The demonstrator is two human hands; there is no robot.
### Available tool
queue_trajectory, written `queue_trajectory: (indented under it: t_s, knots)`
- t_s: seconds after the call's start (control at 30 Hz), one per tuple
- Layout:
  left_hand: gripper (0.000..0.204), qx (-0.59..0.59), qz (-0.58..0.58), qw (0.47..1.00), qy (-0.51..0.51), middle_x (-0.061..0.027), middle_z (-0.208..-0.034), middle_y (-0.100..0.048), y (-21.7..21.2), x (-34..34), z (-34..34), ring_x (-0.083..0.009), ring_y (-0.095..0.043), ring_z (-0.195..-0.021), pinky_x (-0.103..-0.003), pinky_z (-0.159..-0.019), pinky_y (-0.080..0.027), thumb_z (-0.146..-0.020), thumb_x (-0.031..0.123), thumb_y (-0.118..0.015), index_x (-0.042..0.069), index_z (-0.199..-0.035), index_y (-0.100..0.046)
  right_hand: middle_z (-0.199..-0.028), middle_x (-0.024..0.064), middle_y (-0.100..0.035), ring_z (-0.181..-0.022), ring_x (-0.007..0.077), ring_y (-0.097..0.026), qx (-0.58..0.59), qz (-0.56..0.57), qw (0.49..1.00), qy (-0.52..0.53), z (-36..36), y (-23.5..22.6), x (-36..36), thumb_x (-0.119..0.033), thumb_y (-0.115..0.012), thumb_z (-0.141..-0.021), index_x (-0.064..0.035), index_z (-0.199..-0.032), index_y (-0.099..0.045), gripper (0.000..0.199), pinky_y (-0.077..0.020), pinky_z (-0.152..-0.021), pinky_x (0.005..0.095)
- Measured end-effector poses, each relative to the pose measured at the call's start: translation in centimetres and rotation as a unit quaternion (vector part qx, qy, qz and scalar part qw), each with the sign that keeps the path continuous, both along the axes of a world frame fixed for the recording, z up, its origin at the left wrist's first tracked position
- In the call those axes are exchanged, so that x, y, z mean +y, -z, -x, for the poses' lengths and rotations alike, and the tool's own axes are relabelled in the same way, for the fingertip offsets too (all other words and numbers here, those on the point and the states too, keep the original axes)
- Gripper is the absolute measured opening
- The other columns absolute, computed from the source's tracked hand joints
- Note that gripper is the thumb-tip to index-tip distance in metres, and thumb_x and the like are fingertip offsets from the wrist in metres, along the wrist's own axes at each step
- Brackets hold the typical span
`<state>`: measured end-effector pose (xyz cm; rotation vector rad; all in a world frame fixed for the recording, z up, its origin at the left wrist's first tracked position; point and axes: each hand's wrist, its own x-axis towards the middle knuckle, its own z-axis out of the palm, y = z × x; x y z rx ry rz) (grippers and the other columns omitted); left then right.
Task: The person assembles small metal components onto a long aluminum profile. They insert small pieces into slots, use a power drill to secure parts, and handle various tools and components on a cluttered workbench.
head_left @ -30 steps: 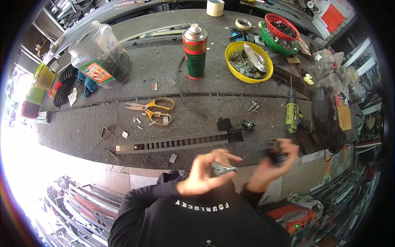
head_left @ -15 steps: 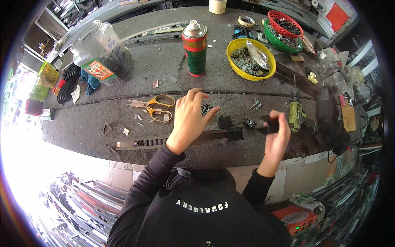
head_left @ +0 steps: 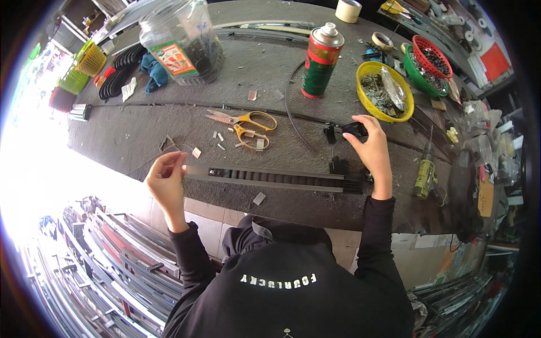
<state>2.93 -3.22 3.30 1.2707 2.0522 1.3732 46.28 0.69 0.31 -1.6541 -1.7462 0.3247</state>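
My left hand (head_left: 167,181) is closed, its fingertips pinched at the left end of a long grey channel rail (head_left: 265,181). Dark ribbed segments line the inside of this rail, and a black end piece (head_left: 353,186) sits at its right end. Over the table to the right, my right hand (head_left: 373,151) has thumb and forefinger around a small black piece (head_left: 353,129); its exact kind is unclear. Two more small black parts lie close by, one black part (head_left: 329,134) to its left and another black part (head_left: 338,164) just above the rail.
Yellow-handled scissors (head_left: 243,125) lie behind the rail among small pale scraps. Farther back stand a clear plastic jar (head_left: 183,48), a red-and-green spray can (head_left: 322,61) and a yellow basket (head_left: 385,90) of small hardware. A green cordless drill (head_left: 425,176) lies at right.
My left hand has moved left, from above the rail to its left end. My right hand has moved up and slightly left with the black piece. The view has also shifted.
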Motion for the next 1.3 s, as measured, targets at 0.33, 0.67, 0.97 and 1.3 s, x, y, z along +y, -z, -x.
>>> queue_trajectory:
  t_s: [0.33,0.67,0.97,1.3]
  knots:
    - [0.07,0.331,-0.112,0.856,0.381,-0.004,-0.106,-0.072,-1.1,0.8,-4.8,-0.0286,-0.067,-0.104,-0.044,-0.089,-0.05,-0.054,0.033,-0.095,0.014,-0.117,-0.072,-0.102,0.0127,-0.074,-0.095,0.0192,-0.069,0.154,0.06,0.986,-0.028,0.2,-2.4,-6.3,-0.037,-0.062,-0.104,-0.0003,-0.12,-0.07,0.04,-0.0526,-0.089,0.0337]
    - [0.052,0.391,0.063,0.798,0.455,-0.0061,-0.08,-0.074,1.8,2.5,-5.2,-0.03,-0.072,-0.076,-0.044,-0.075,-0.05,-0.061,0.044,-0.092,0.013,-0.097,-0.072,-0.111,0.0125,-0.073,-0.106,0.0204,-0.067,0.387,0.098,0.909,0.116,0.9,3.6,-12.9,-0.057,-0.047,-0.107,0.0045,-0.116,-0.072,0.067,-0.0504,-0.096,0.0344]
    - [0.042,0.358,-0.035,0.809,0.466,-0.0071,-0.079,-0.072,2.3,0.8,-3.7,-0.0265,-0.072,-0.073,-0.037,-0.068,-0.054,-0.06,0.027,-0.091,0.012,-0.094,-0.072,-0.123,0.0073,-0.073,-0.114,0.0178,-0.067,0.278,0.047,0.957,-0.063,1.7,3.4,-14.5,-0.008,-0.093,-0.065,-0.0038,-0.123,-0.071,0.062,-0.0501,-0.1,0.0323]
    - [0.047,0.258,-0.089,0.833,0.482,-0.0053,-0.088,-0.078,0.6,0.6,0.2,-0.0201,-0.074,-0.076,-0.03,-0.071,-0.053,-0.049,0.01,-0.084,0.01,-0.096,-0.08,-0.113,0.0156,-0.076,-0.11,0.0236,-0.073,0.444,-0.113,0.873,-0.168,7.0,-3.1,-16.5,0.007,-0.087,-0.062,-0.0025,-0.136,-0.055,0.081,-0.0514,-0.102,0.0364]
